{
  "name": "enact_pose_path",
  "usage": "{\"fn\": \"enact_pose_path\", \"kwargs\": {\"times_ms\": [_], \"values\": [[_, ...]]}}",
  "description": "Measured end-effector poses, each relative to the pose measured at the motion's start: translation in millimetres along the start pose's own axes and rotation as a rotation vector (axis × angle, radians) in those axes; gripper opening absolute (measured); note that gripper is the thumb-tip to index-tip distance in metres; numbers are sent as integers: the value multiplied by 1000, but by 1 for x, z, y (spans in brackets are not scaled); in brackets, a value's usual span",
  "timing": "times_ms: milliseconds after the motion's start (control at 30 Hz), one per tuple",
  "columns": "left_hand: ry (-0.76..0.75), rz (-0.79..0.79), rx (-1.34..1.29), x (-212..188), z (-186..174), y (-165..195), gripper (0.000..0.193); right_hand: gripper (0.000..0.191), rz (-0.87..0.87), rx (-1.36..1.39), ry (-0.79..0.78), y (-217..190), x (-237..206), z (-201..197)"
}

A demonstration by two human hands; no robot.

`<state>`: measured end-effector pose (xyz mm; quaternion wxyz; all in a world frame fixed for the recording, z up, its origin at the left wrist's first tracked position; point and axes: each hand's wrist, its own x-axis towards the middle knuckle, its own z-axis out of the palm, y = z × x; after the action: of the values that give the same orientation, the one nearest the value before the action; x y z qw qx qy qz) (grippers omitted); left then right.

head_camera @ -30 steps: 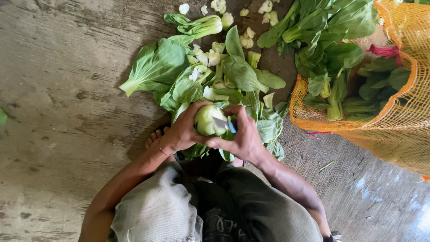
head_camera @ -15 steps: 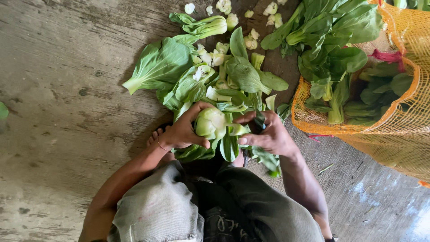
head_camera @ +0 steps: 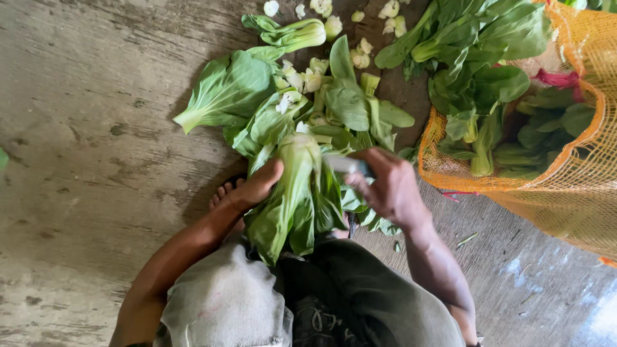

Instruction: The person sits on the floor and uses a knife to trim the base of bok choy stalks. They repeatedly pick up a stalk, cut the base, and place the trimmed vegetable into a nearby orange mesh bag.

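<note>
While the left hand [head_camera: 257, 186] grips a bok choy [head_camera: 292, 193], the right hand [head_camera: 389, 186] clenches a knife [head_camera: 344, 164] — blade touching it.

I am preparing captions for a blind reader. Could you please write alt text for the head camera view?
A person squatting on a concrete floor holds a bok choy head in the left hand and a small knife in the right hand. Trimmed leaves lie ahead; an orange mesh sack of greens sits right.

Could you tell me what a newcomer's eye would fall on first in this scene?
Most likely the bok choy head at centre, gripped by the left hand while the right hand holds a small knife against it. Next, the orange mesh sack of greens at right and the trimmed leaves on the concrete floor.
</note>
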<state>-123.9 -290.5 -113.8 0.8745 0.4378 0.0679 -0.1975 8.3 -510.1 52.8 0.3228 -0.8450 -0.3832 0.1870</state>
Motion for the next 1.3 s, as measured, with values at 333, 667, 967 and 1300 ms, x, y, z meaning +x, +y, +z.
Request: {"fn": "enact_pose_path", "kwargs": {"times_ms": [333,667,967,1300], "values": [[-112,39,238,-12,15,37,71,43,-43,-164,-100,-17,-5,20],[-121,66,274,-16,24,45,67,54,-88,-170,-103,-27,-1,22],[-82,224,633,-17,16,47,71,55,-139,-160,-94,-30,-9,21],[-187,376,780,-17,33,48,82,42,-87,-158,20,23,-5,4]]}}
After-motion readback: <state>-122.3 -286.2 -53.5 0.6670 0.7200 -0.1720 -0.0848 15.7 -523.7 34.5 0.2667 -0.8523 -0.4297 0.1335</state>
